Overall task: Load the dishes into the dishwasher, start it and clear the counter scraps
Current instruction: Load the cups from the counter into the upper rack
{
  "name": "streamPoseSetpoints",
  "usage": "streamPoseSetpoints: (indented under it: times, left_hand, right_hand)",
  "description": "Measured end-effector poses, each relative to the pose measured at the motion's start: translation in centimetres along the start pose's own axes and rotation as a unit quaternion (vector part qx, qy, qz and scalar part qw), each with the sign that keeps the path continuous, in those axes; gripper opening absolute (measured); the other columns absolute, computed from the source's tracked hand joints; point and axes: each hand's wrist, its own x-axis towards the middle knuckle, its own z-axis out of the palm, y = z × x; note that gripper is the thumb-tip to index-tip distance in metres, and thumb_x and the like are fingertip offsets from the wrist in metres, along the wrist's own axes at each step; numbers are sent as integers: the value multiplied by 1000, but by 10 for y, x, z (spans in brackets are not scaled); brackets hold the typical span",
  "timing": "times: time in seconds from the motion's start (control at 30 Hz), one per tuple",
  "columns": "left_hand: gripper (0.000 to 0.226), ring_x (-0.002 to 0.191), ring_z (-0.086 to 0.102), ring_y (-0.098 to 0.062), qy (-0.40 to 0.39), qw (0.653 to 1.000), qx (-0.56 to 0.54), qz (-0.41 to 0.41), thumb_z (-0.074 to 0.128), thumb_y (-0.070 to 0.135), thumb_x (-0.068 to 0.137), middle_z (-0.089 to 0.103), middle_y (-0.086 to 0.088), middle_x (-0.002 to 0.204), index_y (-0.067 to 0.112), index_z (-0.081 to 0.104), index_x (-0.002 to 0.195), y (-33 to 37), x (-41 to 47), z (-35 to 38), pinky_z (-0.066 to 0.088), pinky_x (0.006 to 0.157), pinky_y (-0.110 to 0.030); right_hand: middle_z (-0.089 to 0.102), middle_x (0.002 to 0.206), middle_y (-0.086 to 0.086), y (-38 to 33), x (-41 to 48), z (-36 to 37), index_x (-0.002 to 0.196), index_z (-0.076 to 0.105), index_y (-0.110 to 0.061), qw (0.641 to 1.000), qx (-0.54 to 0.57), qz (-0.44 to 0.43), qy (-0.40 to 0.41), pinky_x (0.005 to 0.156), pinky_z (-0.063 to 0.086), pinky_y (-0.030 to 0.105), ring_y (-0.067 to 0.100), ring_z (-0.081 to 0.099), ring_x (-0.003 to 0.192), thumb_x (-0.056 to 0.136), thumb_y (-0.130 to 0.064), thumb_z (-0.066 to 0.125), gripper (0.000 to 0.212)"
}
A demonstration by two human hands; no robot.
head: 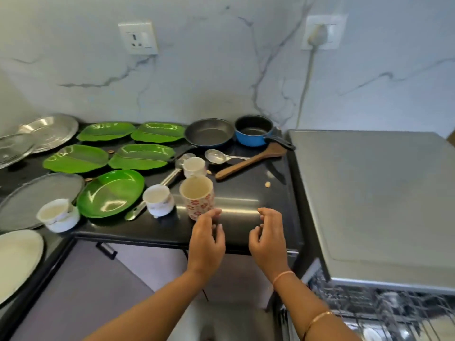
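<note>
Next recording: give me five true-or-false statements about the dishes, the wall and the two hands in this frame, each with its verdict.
1. Neither the left hand nor the right hand grips anything. True.
2. The brown wooden spatula lies inside the blue saucepan. False: it lies on the black counter, outside the saucepan.
3. The floral-patterned mug stands upright. True.
4. A white cup sits on the round green plate. False: the plate is empty; the cup stands beside it.
5. A white plug sits in the right-hand wall socket. True.
</note>
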Motion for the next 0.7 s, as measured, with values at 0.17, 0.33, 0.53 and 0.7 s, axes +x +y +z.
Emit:
streamPoseSetpoints:
  times: [0.17,0.33,0.53,0.7]
  left_hand:
    - [24,95,50,-21,93,994,44,-28,56,5,83,50,-1,100,6,54,108,-43,35,-49,45,87,-39]
    - [53,123,36,-33,157,978,90,-104,60,11,76,44,-20,126,-2,43,124,-77,62,-74,23,108,-42]
    - [97,134,30,-32,74,977,21,-197,81,21,69,31,-17,144,3,20,143,-104,76,-75,28,112,-47]
    - [91,130,34,-30,79,971,14,-225,80,24,71,41,-14,139,6,26,142,-111,84,-71,31,110,-41]
  right_hand:
    - [36,116,-3,-34,29,55,123,43,-8,997,51,13,-47,94,46,36,15,43,108,76,-2,54,49]
    - [28,132,-4,-46,46,86,138,26,-16,991,76,20,-110,101,35,27,12,35,123,77,-44,58,75]
    - [26,142,-3,-53,47,113,145,12,-26,985,107,67,-121,102,32,24,8,32,127,65,-45,81,107]
    - [42,136,-5,-49,52,117,142,22,-27,978,139,107,-114,102,41,29,8,42,122,62,-38,85,103]
